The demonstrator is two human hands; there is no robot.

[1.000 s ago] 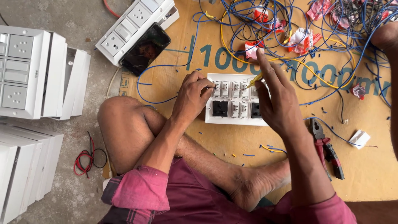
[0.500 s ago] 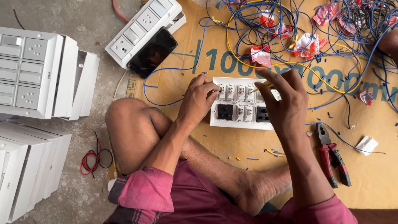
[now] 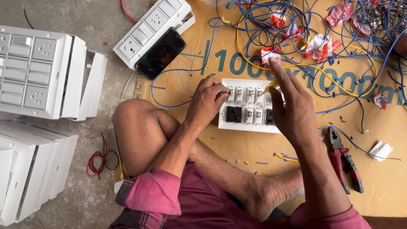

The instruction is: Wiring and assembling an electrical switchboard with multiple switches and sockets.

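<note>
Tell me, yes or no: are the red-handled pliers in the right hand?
No: the pliers lie on the cardboard sheet beside the right hand, untouched.

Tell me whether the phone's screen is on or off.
Off. The phone lies face up, partly on the white switch panel, and its screen is black all over, showing only faint reflections.

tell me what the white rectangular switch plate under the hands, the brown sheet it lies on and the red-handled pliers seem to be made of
The white rectangular switch plate looks like moulded plastic: smooth, uniform white, slight sheen. The brown sheet under it looks like corrugated cardboard: matt tan surface with printing, though its edge is hard to see. The red-handled pliers seem to be dull grey metal at the jaws, with red grips that are probably plastic or rubber sleeves.
</note>
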